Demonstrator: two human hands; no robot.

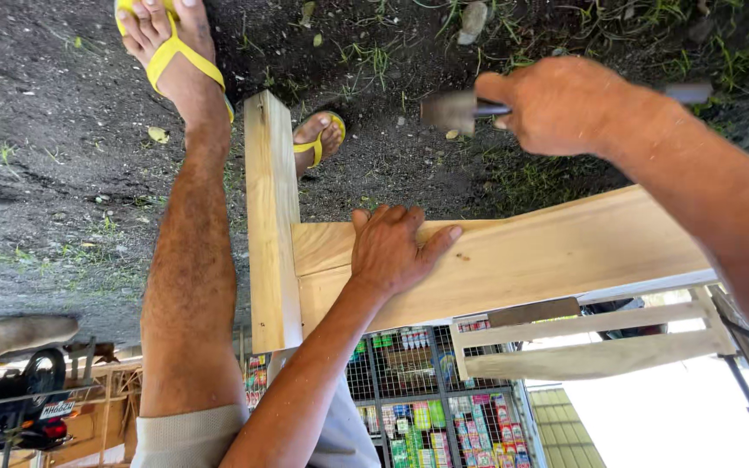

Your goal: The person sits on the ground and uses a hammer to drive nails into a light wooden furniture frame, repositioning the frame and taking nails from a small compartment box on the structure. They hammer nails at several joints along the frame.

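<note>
My left hand [392,251] lies flat, fingers spread, on a long pale wooden plank [548,256], close to where it meets an upright wooden post [270,225]. My right hand [556,104] is raised above the plank and grips a hammer [448,111]. The blurred metal head points left and the handle end [687,92] sticks out to the right of my fist. My bare leg [188,260] stands left of the post. My feet wear yellow flip-flops [171,52], and the other foot [318,139] shows just behind the post.
Dark soil with sparse grass [62,130] is underfoot. A lighter wooden frame [582,342] sits below the plank. A wire rack of colourful packets [409,390] is at the bottom centre, and part of a motorbike [19,399] is at the bottom left.
</note>
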